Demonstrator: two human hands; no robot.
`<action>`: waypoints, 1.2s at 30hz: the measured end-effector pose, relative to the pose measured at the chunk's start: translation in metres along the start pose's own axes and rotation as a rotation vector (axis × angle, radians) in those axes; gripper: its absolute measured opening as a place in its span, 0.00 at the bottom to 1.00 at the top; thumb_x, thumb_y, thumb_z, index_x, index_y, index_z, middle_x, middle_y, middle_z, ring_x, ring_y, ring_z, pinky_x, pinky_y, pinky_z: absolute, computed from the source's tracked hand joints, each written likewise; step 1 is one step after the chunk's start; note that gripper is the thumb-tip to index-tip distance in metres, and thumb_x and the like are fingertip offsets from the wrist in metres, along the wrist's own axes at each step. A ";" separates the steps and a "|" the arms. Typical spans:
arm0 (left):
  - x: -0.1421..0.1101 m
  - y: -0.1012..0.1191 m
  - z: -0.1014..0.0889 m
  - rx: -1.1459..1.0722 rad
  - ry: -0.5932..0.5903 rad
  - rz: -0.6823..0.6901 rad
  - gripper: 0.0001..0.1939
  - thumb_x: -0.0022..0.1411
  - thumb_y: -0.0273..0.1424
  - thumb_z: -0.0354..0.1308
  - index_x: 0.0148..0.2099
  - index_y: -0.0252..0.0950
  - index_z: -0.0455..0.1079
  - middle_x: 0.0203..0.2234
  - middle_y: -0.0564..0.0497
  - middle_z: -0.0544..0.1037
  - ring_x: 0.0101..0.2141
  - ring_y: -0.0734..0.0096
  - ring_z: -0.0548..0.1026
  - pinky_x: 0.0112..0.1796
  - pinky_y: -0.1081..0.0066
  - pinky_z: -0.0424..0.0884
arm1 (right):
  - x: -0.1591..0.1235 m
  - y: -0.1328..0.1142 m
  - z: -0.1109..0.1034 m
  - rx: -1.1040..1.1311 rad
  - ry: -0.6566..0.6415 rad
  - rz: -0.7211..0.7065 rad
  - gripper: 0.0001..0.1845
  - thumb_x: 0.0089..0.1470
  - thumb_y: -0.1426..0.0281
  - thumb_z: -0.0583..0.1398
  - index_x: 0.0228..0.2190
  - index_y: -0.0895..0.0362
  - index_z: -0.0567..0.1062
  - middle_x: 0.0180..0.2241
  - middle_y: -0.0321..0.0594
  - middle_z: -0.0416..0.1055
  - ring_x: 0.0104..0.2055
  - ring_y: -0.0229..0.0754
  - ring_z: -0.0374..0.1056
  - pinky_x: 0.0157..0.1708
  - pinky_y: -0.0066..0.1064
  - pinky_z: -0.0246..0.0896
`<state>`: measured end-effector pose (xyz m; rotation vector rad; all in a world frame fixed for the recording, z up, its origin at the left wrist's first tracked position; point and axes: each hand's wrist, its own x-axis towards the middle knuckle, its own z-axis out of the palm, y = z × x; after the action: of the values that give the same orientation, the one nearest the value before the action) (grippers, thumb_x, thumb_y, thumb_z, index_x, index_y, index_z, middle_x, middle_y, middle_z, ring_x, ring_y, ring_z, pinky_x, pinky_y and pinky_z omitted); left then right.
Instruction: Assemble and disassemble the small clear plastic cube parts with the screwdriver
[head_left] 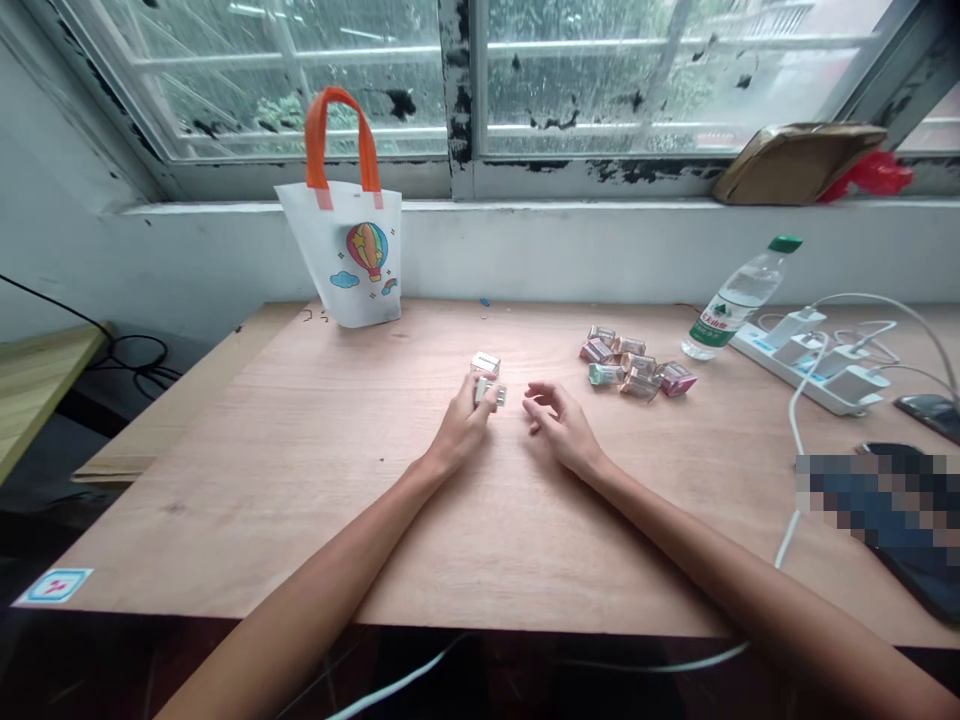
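My left hand (463,418) is closed around a small pale box (491,393) with darker printed patches, near the middle of the table. Just behind it stands another small whitish box (486,362), partly covered by my fingers. To the right, my right hand (559,420) hovers at or just over the tabletop, its fingers loosely curved and apart, with nothing seen in them. Beyond that hand lies a group of several small wrapped packets (637,368) in brown, pink and green.
A white tote bag (330,250) with orange handles leans by the wall. At right are a tilted-looking water bottle (727,305), a power strip (810,370) with plugs and white cables, and dark phones (919,560). The wooden table (300,500) ends close to my body.
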<state>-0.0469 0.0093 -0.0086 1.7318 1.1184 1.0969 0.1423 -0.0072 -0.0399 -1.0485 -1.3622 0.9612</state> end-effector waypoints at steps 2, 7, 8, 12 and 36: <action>0.007 -0.006 -0.014 0.025 0.147 0.006 0.19 0.71 0.44 0.50 0.57 0.39 0.65 0.36 0.51 0.74 0.36 0.68 0.73 0.43 0.69 0.68 | 0.018 0.006 0.011 -0.154 -0.010 -0.086 0.24 0.57 0.56 0.64 0.51 0.54 0.71 0.55 0.49 0.67 0.45 0.45 0.71 0.33 0.34 0.72; 0.017 -0.016 -0.046 0.077 0.311 -0.036 0.19 0.69 0.42 0.52 0.57 0.39 0.66 0.36 0.50 0.75 0.36 0.69 0.73 0.40 0.70 0.68 | 0.069 0.014 0.045 -0.500 0.013 -0.126 0.28 0.54 0.61 0.66 0.55 0.55 0.71 0.53 0.50 0.73 0.40 0.46 0.73 0.47 0.43 0.69; 0.017 -0.017 -0.049 0.078 0.331 -0.051 0.20 0.69 0.41 0.52 0.58 0.37 0.65 0.35 0.50 0.75 0.34 0.69 0.74 0.39 0.70 0.69 | 0.075 0.014 0.051 -0.537 0.014 -0.131 0.26 0.54 0.62 0.66 0.53 0.54 0.72 0.51 0.48 0.75 0.41 0.47 0.74 0.48 0.44 0.68; 0.018 -0.021 -0.054 0.067 0.376 -0.074 0.22 0.69 0.41 0.51 0.60 0.35 0.62 0.31 0.51 0.77 0.30 0.69 0.75 0.38 0.68 0.70 | 0.081 0.017 0.064 -0.532 -0.020 -0.200 0.22 0.54 0.66 0.66 0.51 0.52 0.74 0.48 0.41 0.77 0.37 0.43 0.74 0.45 0.39 0.70; 0.018 -0.018 -0.038 0.039 0.370 -0.062 0.19 0.67 0.41 0.57 0.54 0.35 0.66 0.47 0.41 0.79 0.43 0.63 0.81 0.45 0.65 0.74 | 0.071 0.018 0.046 -0.300 -0.061 -0.212 0.15 0.63 0.59 0.59 0.37 0.56 0.79 0.39 0.45 0.80 0.42 0.45 0.75 0.47 0.38 0.67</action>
<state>-0.0832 0.0379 -0.0088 1.5489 1.4150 1.4015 0.0982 0.0670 -0.0403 -1.0761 -1.6677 0.6496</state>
